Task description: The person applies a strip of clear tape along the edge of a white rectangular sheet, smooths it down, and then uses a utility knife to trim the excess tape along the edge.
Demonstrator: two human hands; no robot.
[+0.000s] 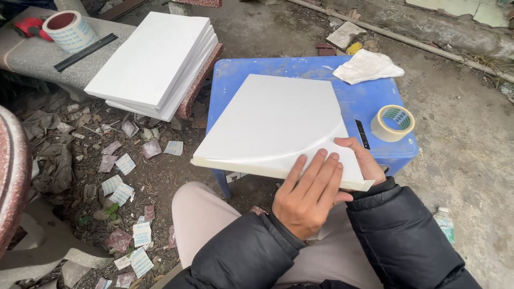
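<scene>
A white rectangular board [273, 120] lies flat on a small blue plastic table [364, 99], its near edge jutting over the table's front. A thin white film [350, 166] is curling up off its near right corner. My left hand [308, 192] lies flat on the board's near right part, fingers spread and pressing down. My right hand [364, 158] is beside it at the corner, fingers pinching the lifted film. Both my sleeves are black and puffy.
A roll of tape [393, 123] and a crumpled white cloth [368, 67] sit on the blue table. A stack of white boards [155, 64] rests on a stone bench [37, 56] with another tape roll [69, 31]. Paper scraps [123, 166] litter the ground at left.
</scene>
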